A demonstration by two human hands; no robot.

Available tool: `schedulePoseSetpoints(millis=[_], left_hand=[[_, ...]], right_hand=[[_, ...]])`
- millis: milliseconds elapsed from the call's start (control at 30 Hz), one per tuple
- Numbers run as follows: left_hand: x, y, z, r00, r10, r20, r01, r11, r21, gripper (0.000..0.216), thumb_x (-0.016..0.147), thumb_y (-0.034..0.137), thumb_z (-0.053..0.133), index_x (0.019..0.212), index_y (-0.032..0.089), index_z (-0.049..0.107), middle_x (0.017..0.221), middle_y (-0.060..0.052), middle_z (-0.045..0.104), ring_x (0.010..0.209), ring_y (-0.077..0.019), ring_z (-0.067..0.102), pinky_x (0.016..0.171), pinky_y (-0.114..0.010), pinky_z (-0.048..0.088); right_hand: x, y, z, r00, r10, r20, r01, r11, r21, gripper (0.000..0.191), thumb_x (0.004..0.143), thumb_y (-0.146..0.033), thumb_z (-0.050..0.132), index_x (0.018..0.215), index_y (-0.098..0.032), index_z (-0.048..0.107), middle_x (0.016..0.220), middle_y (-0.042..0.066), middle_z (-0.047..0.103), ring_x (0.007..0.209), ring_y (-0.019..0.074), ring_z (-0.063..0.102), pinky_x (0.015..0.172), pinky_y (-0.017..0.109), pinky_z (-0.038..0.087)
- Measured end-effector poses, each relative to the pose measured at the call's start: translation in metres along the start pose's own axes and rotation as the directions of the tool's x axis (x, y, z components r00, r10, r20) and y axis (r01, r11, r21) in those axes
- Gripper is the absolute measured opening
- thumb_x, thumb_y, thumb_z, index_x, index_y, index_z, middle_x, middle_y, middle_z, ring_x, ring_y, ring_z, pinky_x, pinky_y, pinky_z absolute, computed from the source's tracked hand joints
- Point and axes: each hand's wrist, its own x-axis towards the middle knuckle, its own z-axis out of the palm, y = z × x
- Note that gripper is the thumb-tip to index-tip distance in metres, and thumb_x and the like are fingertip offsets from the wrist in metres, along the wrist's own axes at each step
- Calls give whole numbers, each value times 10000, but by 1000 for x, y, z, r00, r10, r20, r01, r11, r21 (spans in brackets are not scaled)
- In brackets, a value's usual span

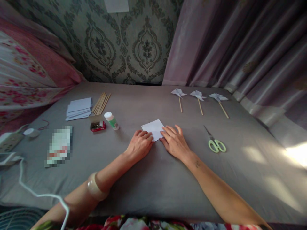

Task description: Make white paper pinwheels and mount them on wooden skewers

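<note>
A small white sheet of paper (155, 128), folded at least once, lies on the grey cloth in front of me. Curled fingers of my left hand (141, 142) press on its left lower part. From the other side, the fingertips and thumb of my right hand (175, 140) touch its right edge, the fingers stretched and apart. Left of the paper stand a glue stick (112, 120) with a white cap and an open small red box (98, 125) with tiny metallic items. Green-handled scissors (214, 142) lie to the right of my right hand.
Three paper pinwheels (198, 95) on sticks lie at the back right. A stack of white paper (79, 108) and a bundle of wooden sticks (101, 103) are at the back left. A blurred packet (59, 145), a power strip (11, 142) and a white cable (35, 193) occupy the left.
</note>
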Motion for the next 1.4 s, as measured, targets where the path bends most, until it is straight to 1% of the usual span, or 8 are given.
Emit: schedulePoseSetpoints(millis=[133,267,500,867,967,1100,1267,1400], left_hand=[[14,3,0,999,14,38,-17,995,103,264,923,209,415,864,149,666,913,-122,694,907,-257,612,860,-419,384],[17,3,4,1000,12,6,-13,994,109,245,911,197,433,837,154,663,914,-120,695,894,-253,610,857,-414,384],[8,-6,11,995,17,-99,-18,1000,-13,221,920,243,470,926,166,677,1089,-131,690,1004,-270,608,927,-456,376],[5,-15,13,987,45,-154,-32,996,83,157,898,289,552,918,195,676,1043,-75,720,962,-224,646,907,-413,413],[4,-17,7,973,18,-231,-4,998,61,201,891,352,562,868,194,684,992,-71,732,920,-216,655,878,-388,432],[1,-22,1,919,-125,-374,138,990,8,242,889,377,558,812,179,675,884,-66,735,848,-210,659,808,-357,459],[3,-20,8,964,-50,-261,33,997,-68,185,875,299,589,985,171,666,1026,-74,717,940,-220,644,826,-350,479],[6,-16,12,989,-22,-148,7,995,-97,193,872,300,595,992,171,672,1048,-83,711,986,-245,631,848,-380,486]], right_hand=[[10,-2,-5,1000,11,8,-11,1000,-2,212,907,-237,531,1058,-166,663,1176,125,639,1076,256,558,993,462,344],[17,-5,-6,998,-25,65,19,996,86,155,887,-256,574,981,-192,680,1034,76,665,986,226,562,884,385,382],[13,-6,7,1000,-7,6,6,993,120,155,919,-253,534,906,-197,678,967,44,678,949,199,568,935,390,312],[13,-10,15,999,4,-51,2,993,119,195,933,-216,504,855,-206,682,913,43,682,901,179,582,930,374,314],[12,-10,15,998,24,-59,-16,991,135,198,939,-226,498,855,-200,675,907,38,686,895,178,587,928,373,318],[12,-11,16,997,37,-63,-27,988,149,187,937,-216,496,865,-198,667,901,38,685,890,179,588,929,372,316],[12,-12,18,997,52,-65,-41,987,156,189,937,-214,483,849,-189,647,903,44,681,892,183,587,945,371,307],[10,-14,17,996,66,-56,-56,987,152,186,930,-213,486,821,-187,634,893,42,681,890,186,588,944,365,309]])
